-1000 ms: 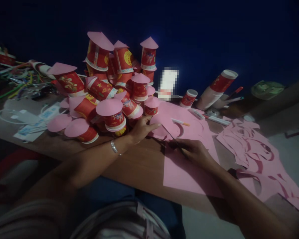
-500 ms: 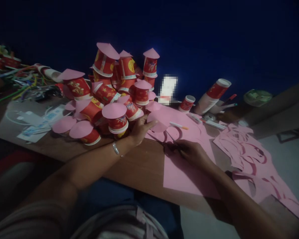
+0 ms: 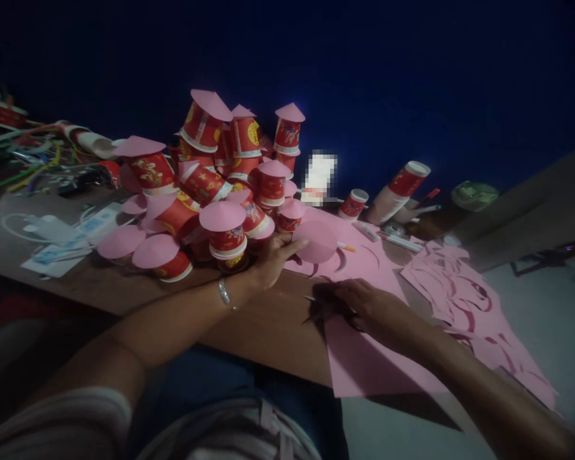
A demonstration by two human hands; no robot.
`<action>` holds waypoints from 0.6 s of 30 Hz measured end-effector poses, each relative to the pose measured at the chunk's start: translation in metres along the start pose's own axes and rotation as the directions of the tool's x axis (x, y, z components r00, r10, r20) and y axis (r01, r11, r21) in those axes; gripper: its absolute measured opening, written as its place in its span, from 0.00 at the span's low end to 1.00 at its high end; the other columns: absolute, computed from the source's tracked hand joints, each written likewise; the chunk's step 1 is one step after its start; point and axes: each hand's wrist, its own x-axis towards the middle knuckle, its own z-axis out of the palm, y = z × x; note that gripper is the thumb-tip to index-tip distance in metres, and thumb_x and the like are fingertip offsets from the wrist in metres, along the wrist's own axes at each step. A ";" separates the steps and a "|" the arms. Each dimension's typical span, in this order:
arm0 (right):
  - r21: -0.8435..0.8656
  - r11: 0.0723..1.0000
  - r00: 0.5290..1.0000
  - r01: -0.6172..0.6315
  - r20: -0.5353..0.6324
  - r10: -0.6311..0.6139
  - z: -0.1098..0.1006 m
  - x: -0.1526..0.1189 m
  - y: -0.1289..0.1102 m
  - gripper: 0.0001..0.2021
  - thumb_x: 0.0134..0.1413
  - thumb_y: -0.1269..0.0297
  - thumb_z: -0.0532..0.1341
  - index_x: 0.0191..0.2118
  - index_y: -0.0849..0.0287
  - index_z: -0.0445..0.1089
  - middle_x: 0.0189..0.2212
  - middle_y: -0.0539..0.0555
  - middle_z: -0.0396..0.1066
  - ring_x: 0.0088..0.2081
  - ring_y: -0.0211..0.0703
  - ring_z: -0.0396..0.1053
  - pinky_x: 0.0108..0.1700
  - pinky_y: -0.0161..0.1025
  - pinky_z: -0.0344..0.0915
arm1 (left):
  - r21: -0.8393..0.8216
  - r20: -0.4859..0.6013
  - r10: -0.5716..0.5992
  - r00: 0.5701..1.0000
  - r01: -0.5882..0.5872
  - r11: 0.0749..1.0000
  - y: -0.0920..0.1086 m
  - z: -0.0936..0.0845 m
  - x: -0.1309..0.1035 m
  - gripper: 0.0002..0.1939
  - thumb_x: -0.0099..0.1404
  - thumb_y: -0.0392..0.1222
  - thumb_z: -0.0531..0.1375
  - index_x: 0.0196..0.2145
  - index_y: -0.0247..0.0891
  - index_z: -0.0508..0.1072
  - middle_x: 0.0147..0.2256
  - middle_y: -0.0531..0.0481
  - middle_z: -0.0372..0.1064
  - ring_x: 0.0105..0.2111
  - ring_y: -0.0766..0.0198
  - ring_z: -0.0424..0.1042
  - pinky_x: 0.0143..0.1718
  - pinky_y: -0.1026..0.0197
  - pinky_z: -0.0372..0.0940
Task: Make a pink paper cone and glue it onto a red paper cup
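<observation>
Between the thumb and fingers of my left hand point(image 3: 271, 265) is a round pink paper disc point(image 3: 315, 241), tilted above a large pink paper sheet point(image 3: 364, 358). My right hand point(image 3: 364, 303) is closed around a pair of scissors point(image 3: 319, 306). Their blades point left over the bare wood, apart from the disc, and the handles are mostly hidden under the fingers. Left of my left hand stands a pile of red paper cups point(image 3: 227, 241) topped with pink paper cones point(image 3: 222, 216).
Pink paper offcuts point(image 3: 479, 319) lie on the right. Behind the sheet are a marker point(image 3: 405, 241), a single cup point(image 3: 353, 204) and a leaning cup stack point(image 3: 397, 191). A white charger with cable point(image 3: 50, 229) and coloured strips point(image 3: 33, 169) occupy the left.
The scissors have come away from the disc, down towards the table's front edge. My left hand has turned the disc and shifted it slightly right. The sheet has slid nearer to me.
</observation>
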 end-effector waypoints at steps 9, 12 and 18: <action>0.236 0.939 0.950 -0.249 0.246 0.191 -0.022 0.018 0.012 0.32 0.53 0.74 0.61 0.63 0.44 0.68 0.54 0.52 0.77 0.47 0.47 0.77 0.45 0.38 0.71 | -0.064 -0.014 -0.037 0.999 0.036 0.997 0.003 0.004 -0.002 0.18 0.52 0.51 0.73 0.28 0.31 0.79 0.29 0.48 0.74 0.27 0.68 0.68 0.26 0.65 0.63; 0.303 0.904 0.950 -0.300 0.179 0.256 -0.023 0.019 0.019 0.27 0.54 0.71 0.61 0.59 0.43 0.72 0.50 0.52 0.78 0.45 0.48 0.77 0.43 0.39 0.70 | -0.078 -0.020 -0.044 0.999 0.042 0.996 0.003 0.004 -0.003 0.18 0.52 0.51 0.73 0.29 0.31 0.79 0.29 0.48 0.75 0.27 0.69 0.68 0.26 0.66 0.63; 0.870 0.467 0.844 -0.155 -0.129 0.521 -0.014 0.049 -0.005 0.25 0.52 0.45 0.67 0.49 0.58 0.75 0.35 0.55 0.77 0.33 0.45 0.72 0.33 0.40 0.67 | -0.088 0.009 -0.060 0.998 0.061 0.994 -0.002 0.005 -0.007 0.16 0.57 0.51 0.71 0.33 0.33 0.80 0.29 0.48 0.76 0.29 0.66 0.72 0.34 0.62 0.67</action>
